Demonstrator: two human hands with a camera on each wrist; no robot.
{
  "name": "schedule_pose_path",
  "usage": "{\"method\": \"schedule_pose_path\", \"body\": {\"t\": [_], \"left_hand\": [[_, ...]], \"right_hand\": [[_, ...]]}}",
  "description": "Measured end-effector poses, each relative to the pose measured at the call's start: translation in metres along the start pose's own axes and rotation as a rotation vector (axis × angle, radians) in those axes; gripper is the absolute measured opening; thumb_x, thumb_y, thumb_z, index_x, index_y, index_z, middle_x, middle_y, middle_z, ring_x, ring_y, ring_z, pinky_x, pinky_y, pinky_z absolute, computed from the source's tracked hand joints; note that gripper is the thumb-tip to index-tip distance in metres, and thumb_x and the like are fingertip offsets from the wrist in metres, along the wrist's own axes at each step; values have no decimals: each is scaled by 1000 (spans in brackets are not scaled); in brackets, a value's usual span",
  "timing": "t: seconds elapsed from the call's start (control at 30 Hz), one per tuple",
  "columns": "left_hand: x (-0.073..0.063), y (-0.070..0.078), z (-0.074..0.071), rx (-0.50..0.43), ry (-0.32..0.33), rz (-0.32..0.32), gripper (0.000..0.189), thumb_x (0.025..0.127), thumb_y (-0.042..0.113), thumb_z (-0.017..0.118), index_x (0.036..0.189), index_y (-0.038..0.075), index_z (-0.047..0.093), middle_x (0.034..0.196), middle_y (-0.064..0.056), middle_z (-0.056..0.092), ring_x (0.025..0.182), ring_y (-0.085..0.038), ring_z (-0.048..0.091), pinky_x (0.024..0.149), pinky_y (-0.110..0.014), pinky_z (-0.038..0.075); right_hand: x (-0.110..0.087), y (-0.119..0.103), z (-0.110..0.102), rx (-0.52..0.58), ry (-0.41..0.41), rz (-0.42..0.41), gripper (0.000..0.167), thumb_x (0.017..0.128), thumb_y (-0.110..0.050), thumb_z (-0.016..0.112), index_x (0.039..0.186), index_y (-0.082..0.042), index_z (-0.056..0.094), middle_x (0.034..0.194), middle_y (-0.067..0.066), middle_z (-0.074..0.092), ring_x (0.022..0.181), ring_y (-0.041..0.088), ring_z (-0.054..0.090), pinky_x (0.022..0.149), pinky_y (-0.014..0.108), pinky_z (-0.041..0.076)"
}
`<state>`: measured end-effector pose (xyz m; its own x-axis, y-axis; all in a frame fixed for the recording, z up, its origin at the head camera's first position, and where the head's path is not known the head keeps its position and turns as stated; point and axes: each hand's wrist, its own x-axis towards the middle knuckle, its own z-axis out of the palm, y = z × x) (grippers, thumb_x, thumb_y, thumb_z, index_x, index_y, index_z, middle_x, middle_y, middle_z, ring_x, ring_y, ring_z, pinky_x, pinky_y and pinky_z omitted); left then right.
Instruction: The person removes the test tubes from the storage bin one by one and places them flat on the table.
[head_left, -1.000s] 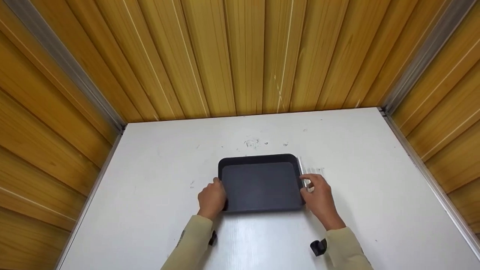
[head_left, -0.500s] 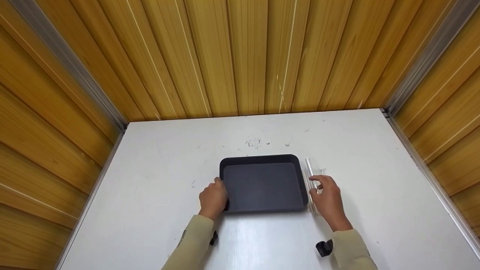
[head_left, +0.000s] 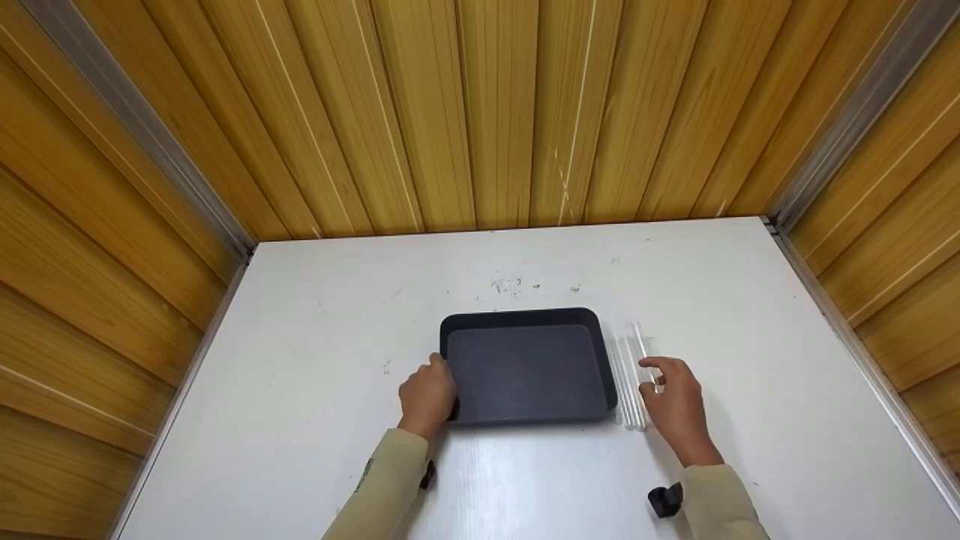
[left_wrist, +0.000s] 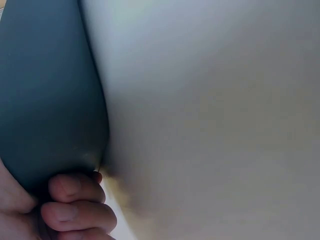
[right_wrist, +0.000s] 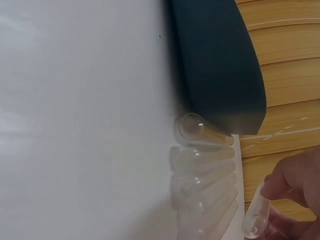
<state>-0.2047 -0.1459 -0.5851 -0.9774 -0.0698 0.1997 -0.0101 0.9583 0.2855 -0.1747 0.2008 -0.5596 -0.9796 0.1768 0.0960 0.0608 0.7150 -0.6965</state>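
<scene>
A dark, shallow rectangular tray [head_left: 529, 375] sits near the front middle of the white table. My left hand [head_left: 426, 394] grips its left rim; in the left wrist view the fingers [left_wrist: 80, 215] curl at the tray's edge. Over to the right, my right hand [head_left: 677, 405] pinches a clear test tube [right_wrist: 257, 215] between thumb and forefinger. Beside the tray's right wall, several more clear test tubes [head_left: 628, 390] lie side by side. Their rounded near ends show in the right wrist view, and the held tube is above the row's right side in the head view.
The white table [head_left: 337, 322] has dark scuff marks [head_left: 507, 286] behind the tray. Yellow wood-look panels [head_left: 480, 112] wall the back and both sides, with grey metal rails [head_left: 825, 127] at the corners. A black wrist camera [head_left: 664, 501] is strapped at the right cuff.
My right hand has moved right with the test tube, away from the tray's right wall and across the row, so more of the lying tubes show. My left hand keeps its place.
</scene>
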Motion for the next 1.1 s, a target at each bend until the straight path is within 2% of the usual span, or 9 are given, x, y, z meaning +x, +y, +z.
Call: {"method": "schedule_pose_path", "body": {"t": [0.33,0.77,1.1], "left_hand": [[1,0,-1,-20,0,0,20,99,14,47,90,1,59,67,-19,65,55,-34,63,47,-45,46],[0,1,1,0,-9,-12,18,99,13,48,93,1,60,68,-17,65,54,-32,63,46,-44,46],[0,1,1,-18,14,-17,21,99,15,48,94,-1,61,68,-18,65,55,-34,63,47,-46,46]], "right_hand": [[3,12,-8,-9,-29,58,34,89,1,56,124,0,59,125,24,52,101,34,54,73,36,44],[3,25,-11,-32,1,63,33,89,3,55,121,2,60,124,27,54,102,38,55,78,45,45],[3,29,-8,-37,-9,79,33,88,4,54,121,3,60,115,25,58,94,32,57,68,32,43]]}}
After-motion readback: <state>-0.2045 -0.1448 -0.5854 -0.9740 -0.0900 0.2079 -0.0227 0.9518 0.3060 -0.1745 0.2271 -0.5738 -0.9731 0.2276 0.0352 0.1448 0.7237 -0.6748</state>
